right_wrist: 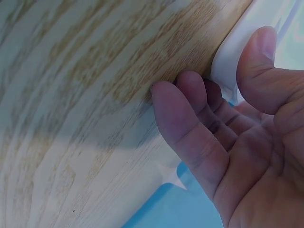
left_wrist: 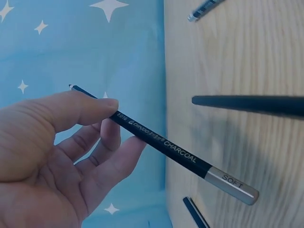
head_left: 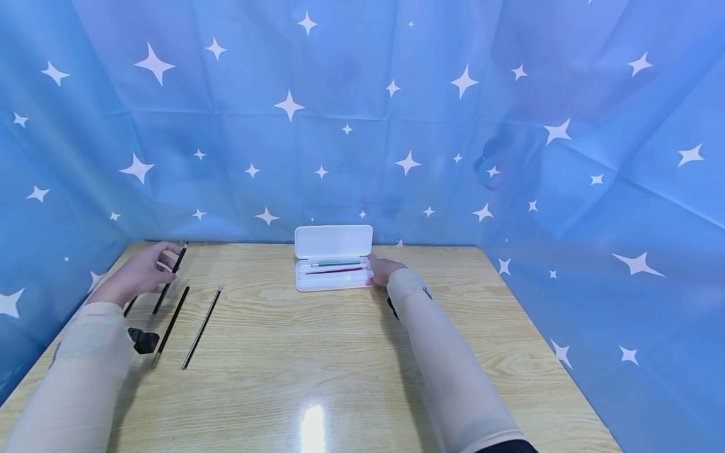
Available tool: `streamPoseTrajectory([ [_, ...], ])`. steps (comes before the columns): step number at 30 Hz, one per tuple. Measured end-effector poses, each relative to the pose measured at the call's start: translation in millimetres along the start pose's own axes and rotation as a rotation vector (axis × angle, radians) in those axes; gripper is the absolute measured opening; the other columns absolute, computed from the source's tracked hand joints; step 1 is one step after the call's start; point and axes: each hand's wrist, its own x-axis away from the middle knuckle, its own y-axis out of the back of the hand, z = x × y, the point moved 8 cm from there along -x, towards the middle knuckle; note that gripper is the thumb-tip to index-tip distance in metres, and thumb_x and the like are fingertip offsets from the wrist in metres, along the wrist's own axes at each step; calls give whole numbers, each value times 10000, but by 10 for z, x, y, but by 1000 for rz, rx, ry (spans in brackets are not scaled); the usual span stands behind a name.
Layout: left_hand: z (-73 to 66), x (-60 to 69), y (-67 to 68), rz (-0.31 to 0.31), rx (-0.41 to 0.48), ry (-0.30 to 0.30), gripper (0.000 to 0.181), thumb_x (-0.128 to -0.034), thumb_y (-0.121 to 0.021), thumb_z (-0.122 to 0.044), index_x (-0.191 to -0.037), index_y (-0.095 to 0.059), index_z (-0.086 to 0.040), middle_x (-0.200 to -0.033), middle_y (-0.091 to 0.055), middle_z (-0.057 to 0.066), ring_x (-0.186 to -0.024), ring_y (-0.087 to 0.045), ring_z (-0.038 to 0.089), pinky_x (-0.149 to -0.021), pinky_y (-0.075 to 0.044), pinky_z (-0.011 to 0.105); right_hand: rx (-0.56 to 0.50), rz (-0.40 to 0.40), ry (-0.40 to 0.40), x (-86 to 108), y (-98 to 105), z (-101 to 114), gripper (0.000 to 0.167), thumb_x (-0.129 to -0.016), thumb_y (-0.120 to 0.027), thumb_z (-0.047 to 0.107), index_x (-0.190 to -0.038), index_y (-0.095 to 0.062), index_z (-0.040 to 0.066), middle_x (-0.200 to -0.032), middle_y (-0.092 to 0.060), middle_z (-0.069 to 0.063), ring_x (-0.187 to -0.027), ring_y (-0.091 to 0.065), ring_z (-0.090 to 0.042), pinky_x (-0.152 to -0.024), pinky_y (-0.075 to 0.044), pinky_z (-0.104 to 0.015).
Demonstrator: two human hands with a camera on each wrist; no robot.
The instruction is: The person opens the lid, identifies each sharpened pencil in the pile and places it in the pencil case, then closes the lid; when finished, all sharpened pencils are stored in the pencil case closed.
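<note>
My left hand (head_left: 140,274) pinches a black charcoal pencil (left_wrist: 166,147) between thumb and fingers. Its silver end reads SOFT, and the pencil is raised at a slant above the table. Beside it on the wood lie a black pencil (head_left: 172,321) and a dark pencil with a pale tip (head_left: 202,327). Part of another dark pencil (head_left: 129,306) shows under the left wrist. At the back middle stands a white pencil case (head_left: 334,289), lid up, holding a green pencil (head_left: 334,263) and a red pencil (head_left: 334,271). Against its right end rests my right hand (right_wrist: 256,152), fingers loosely bent, nothing gripped.
The wooden table (head_left: 272,377) runs back to a blue curtain (head_left: 362,176) with white stars. More of the curtain hangs along the left and right sides. A bright light reflection lies near the front of the tabletop.
</note>
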Motion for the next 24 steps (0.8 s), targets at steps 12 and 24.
streamPoseTrajectory([
  [12,-147,-45,38,-67,-9,-34,548,-1002,-567,-11,-1471,-299,84,-1236,-449,285,-1027,-572,399,-745,-569,461,-67,-25,-55,-31,-2,-56,792,-1037,-593,283,-1616,-82,456,-1556,-341,-48,-796,-520,-325,-710,-451,-454],
  [24,-222,-106,10,-119,2,-88,549,-995,-575,1,-1477,-320,64,-1237,-478,266,-1061,-558,371,-688,-571,347,-14,-20,-9,3,7,-15,816,-1024,-618,280,-1626,-85,421,-1561,-349,-55,-780,-504,-302,-666,-432,-419],
])
